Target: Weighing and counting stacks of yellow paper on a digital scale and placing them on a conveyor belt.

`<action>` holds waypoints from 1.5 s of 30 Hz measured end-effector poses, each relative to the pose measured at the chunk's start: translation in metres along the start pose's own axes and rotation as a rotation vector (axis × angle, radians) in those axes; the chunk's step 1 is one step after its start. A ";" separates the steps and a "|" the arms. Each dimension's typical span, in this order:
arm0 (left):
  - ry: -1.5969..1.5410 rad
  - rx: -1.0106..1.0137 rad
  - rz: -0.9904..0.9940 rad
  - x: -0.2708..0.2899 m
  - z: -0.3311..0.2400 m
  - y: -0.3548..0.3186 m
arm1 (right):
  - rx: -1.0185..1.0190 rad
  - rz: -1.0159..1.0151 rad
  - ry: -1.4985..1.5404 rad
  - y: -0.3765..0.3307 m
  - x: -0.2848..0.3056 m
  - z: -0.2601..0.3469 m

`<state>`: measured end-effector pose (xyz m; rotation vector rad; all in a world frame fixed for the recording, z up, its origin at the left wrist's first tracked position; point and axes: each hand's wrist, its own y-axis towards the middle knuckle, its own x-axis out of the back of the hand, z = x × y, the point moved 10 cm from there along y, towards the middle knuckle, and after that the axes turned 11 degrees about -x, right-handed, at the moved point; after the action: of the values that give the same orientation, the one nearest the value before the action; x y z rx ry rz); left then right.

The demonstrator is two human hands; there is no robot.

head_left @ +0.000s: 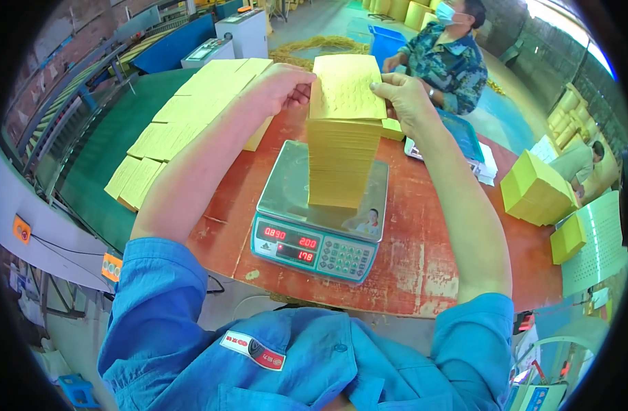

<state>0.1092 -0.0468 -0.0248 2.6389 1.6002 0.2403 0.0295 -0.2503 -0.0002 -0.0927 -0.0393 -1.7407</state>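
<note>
A tall stack of yellow paper sheets [345, 161] stands on the steel pan of a digital weighing scale [286, 181], whose red display is lit. The uppermost sheets [348, 85] look rough and overhang the pile slightly. At their left edge, the curled fingers of my left hand [284, 85] are closed against the paper, fingertips partly hidden. My right hand [406, 99] grips the opposite edge, thumb on top and fingers down the side.
The scale rests on a worn red table [417, 240]. Yellow paper piles [184, 109] cover part of a green belt [88, 185] at left. More yellow blocks [533, 188] sit at right, near a teal tray [461, 133]. A masked co-worker [444, 61] is beyond the table; another person bends at far right.
</note>
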 end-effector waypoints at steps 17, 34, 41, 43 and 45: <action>0.058 -0.044 0.016 -0.002 0.013 0.003 | 0.026 -0.107 -0.103 -0.019 0.006 -0.007; 0.069 -0.077 -0.043 -0.007 0.014 -0.003 | 0.139 -0.173 -0.134 -0.014 0.014 -0.017; 0.137 -0.139 -0.073 -0.004 0.020 -0.017 | 0.195 -0.227 -0.176 -0.021 0.013 -0.025; 0.095 -0.263 -0.218 0.005 0.015 -0.031 | 0.206 -0.238 -0.174 -0.022 0.017 -0.030; 0.026 -0.281 -0.268 0.013 0.023 -0.055 | 0.184 -0.358 -0.131 -0.035 0.042 -0.040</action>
<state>0.0703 -0.0083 -0.0528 2.1985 1.7571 0.4495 -0.0140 -0.2888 -0.0358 -0.0668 -0.3292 -2.0770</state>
